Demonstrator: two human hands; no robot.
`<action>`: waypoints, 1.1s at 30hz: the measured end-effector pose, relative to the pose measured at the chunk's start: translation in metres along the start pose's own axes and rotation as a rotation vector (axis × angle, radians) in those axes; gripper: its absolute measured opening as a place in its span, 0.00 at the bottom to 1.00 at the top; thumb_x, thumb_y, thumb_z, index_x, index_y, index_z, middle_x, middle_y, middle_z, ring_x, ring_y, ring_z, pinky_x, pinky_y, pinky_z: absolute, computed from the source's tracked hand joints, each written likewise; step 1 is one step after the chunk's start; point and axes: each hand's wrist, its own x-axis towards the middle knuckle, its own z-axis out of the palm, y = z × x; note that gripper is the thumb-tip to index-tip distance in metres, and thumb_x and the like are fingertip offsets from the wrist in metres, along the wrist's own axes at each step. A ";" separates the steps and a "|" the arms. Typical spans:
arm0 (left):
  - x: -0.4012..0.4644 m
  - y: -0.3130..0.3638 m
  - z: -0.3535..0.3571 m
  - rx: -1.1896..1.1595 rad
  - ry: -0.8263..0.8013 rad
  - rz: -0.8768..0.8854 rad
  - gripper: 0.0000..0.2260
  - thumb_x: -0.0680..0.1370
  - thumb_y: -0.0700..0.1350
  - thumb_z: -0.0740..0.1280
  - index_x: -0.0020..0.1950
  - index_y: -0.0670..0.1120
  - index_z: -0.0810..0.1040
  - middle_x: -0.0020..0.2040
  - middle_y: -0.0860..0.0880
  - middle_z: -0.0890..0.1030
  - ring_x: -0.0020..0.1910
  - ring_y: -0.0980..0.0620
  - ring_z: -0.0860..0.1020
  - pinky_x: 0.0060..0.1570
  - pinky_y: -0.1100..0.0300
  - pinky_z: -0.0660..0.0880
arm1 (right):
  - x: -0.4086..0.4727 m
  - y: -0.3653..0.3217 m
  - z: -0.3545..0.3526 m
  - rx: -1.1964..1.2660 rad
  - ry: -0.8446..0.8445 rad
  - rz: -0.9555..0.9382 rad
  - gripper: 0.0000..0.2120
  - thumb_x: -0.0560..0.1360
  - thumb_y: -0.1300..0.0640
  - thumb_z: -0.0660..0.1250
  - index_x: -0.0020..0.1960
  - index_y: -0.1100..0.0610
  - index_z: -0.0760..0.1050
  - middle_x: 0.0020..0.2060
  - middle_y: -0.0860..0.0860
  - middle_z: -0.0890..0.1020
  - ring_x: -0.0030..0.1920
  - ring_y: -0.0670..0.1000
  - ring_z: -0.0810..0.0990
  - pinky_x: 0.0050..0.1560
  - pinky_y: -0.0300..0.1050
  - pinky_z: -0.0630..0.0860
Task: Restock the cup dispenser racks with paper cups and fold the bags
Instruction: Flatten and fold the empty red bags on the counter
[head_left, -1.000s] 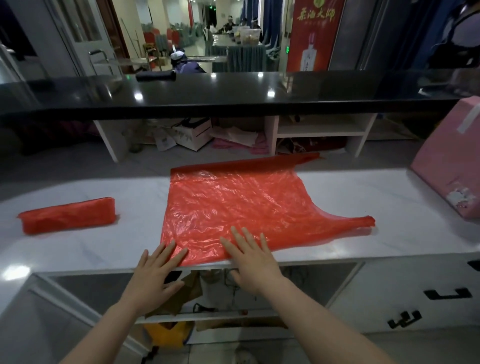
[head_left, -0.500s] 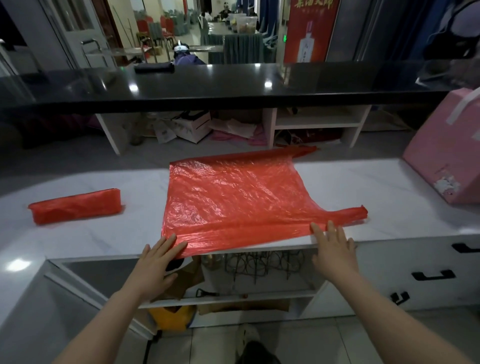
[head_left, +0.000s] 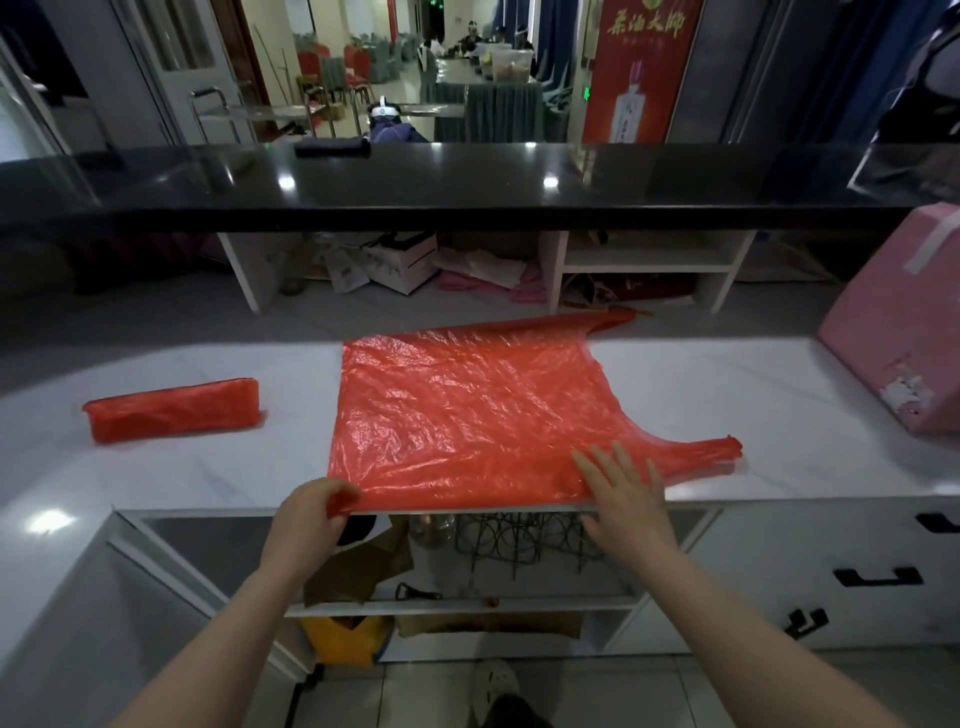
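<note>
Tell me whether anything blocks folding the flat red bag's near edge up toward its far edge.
Nothing visible does. The flat bag has nothing on top except the right hand pressing its near edge; the left hand already pinches the near-left corner. The folded bag lies apart to the left.

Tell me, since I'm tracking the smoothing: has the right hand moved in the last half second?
Yes. The right hand slid left along the counter edge, away from the bag's handle.

I've got the spread bag flat on the counter at twelve o'clock, the folded bag well apart at nine, the box at three, wire racks beneath.
</note>
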 end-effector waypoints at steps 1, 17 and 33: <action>0.000 0.000 -0.002 -0.061 0.000 -0.030 0.15 0.76 0.36 0.67 0.47 0.58 0.77 0.48 0.55 0.79 0.49 0.54 0.77 0.50 0.57 0.75 | 0.000 -0.005 0.000 0.009 0.023 -0.018 0.34 0.75 0.48 0.64 0.76 0.42 0.50 0.76 0.45 0.55 0.77 0.50 0.44 0.72 0.60 0.35; 0.017 -0.004 -0.016 -0.180 -0.155 -0.032 0.29 0.69 0.53 0.75 0.68 0.54 0.69 0.60 0.58 0.72 0.56 0.55 0.74 0.58 0.51 0.72 | 0.036 -0.019 -0.072 0.225 0.264 -0.017 0.14 0.77 0.63 0.55 0.46 0.48 0.76 0.41 0.43 0.79 0.49 0.48 0.77 0.71 0.60 0.40; 0.119 0.017 -0.054 -0.874 -0.104 -0.448 0.14 0.77 0.52 0.65 0.57 0.44 0.76 0.47 0.42 0.84 0.48 0.41 0.83 0.51 0.44 0.78 | 0.093 -0.010 -0.030 0.906 0.080 0.372 0.20 0.73 0.41 0.67 0.54 0.56 0.78 0.47 0.48 0.81 0.49 0.51 0.79 0.39 0.38 0.71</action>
